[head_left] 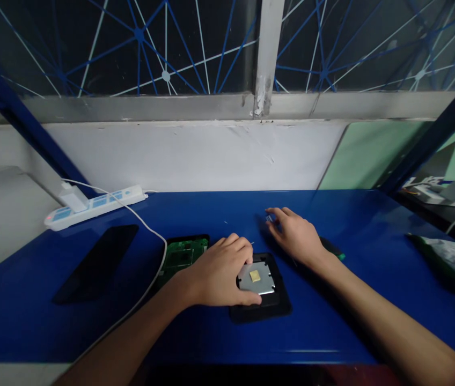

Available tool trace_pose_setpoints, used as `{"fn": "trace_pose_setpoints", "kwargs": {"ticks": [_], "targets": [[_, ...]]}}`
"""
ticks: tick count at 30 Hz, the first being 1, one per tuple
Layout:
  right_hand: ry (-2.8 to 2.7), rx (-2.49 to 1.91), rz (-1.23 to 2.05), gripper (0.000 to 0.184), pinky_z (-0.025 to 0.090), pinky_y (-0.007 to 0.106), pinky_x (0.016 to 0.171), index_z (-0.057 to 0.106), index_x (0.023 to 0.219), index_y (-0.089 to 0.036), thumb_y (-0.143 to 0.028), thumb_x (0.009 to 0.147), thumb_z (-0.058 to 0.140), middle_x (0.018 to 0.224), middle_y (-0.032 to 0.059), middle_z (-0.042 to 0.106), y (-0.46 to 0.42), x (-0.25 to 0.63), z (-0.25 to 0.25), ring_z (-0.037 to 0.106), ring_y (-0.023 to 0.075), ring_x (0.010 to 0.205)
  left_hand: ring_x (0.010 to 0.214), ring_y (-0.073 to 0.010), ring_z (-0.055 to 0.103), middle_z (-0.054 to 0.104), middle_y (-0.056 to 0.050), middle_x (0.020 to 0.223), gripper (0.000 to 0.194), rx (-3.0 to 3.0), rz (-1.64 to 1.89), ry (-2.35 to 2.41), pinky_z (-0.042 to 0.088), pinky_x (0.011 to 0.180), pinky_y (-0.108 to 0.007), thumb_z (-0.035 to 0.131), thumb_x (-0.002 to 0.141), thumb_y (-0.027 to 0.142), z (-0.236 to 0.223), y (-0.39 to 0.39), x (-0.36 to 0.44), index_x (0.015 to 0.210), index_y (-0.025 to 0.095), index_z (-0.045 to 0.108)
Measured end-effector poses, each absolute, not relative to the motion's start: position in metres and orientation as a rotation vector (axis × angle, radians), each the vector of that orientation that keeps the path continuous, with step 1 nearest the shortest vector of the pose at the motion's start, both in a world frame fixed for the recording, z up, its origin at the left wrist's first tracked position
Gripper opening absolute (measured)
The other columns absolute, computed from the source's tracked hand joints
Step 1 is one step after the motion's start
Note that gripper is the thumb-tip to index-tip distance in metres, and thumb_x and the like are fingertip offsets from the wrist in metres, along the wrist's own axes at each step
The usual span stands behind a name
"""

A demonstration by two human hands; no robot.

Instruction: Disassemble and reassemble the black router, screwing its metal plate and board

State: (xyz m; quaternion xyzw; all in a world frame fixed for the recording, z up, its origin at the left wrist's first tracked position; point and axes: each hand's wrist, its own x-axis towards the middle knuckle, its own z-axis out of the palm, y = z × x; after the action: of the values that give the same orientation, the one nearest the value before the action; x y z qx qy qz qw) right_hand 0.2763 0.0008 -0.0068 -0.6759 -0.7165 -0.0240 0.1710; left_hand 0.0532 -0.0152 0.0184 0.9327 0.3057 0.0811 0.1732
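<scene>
My left hand (223,271) is curled over a silver metal plate (265,276), its thumb on the near edge and its fingers on the far side. A yellow square pad (255,276) sits on the plate, which lies within a black casing (278,308). Beyond the casing to the right, my right hand (294,233) hovers low with thumb and index finger pinched around a tiny shiny item (269,218) too small to name. Left of my left hand, and partly covered by it, lies a green circuit board (183,251) in a dark housing.
A black flat panel (96,262) lies at left, near a white power strip (98,206) with a plugged adapter (73,197). A white cable (159,230) crosses the blue table. A black-and-green handle (332,247) lies behind my right forearm; a silvery bag (448,262) is far right.
</scene>
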Motion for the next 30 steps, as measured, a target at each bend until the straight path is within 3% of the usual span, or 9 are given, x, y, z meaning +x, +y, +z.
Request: {"fn": "trace_pose_setpoints", "kwargs": {"ticks": [11,21,25,30], "targets": [[-2.093,-1.991,-0.068,0.036,0.047,0.033,0.063,0.06,0.13,-0.025,-0.039,0.1,0.045,0.116,0.0099,0.07,0.002,0.278,-0.009,0.072,0.0255,0.086,0.098,-0.027,0.054,0.06,-0.004,0.104,0.051,2.659,0.24,0.835,0.047,0.083,-0.039,0.088,0.065,0.053,0.017,-0.013,0.052,0.088,0.022,0.055],[-2.16,-2.028,-0.05,0.038,0.051,0.034,0.068,0.061,0.132,-0.025,-0.033,0.099,0.045,0.114,0.0119,0.07,0.002,0.277,-0.012,0.073,0.026,0.086,0.107,-0.0276,0.055,0.064,-0.005,0.112,0.034,2.651,0.385,0.807,0.046,0.094,-0.042,0.081,0.077,0.044,0.016,-0.01,0.054,0.092,0.023,0.06],[-2.101,-1.913,-0.057,0.045,0.053,0.035,0.069,0.052,0.145,-0.025,-0.032,0.102,0.04,0.109,0.0119,0.065,0.003,0.278,-0.006,0.071,0.0235,0.081,0.109,-0.0255,0.056,0.066,-0.004,0.112,0.016,2.634,0.581,0.879,0.046,0.097,-0.041,0.069,0.09,0.031,0.022,-0.005,0.048,0.098,0.023,0.059],[-1.889,-1.57,-0.099,0.048,0.057,0.037,0.075,0.047,0.148,-0.019,-0.036,0.104,0.042,0.107,0.0124,0.059,0.005,0.284,0.003,0.065,0.0203,0.077,0.113,-0.0274,0.058,0.065,-0.005,0.121,0.022,2.747,0.57,1.034,0.044,0.103,-0.049,0.063,0.096,0.039,0.019,-0.025,0.023,0.112,0.024,0.059]]}}
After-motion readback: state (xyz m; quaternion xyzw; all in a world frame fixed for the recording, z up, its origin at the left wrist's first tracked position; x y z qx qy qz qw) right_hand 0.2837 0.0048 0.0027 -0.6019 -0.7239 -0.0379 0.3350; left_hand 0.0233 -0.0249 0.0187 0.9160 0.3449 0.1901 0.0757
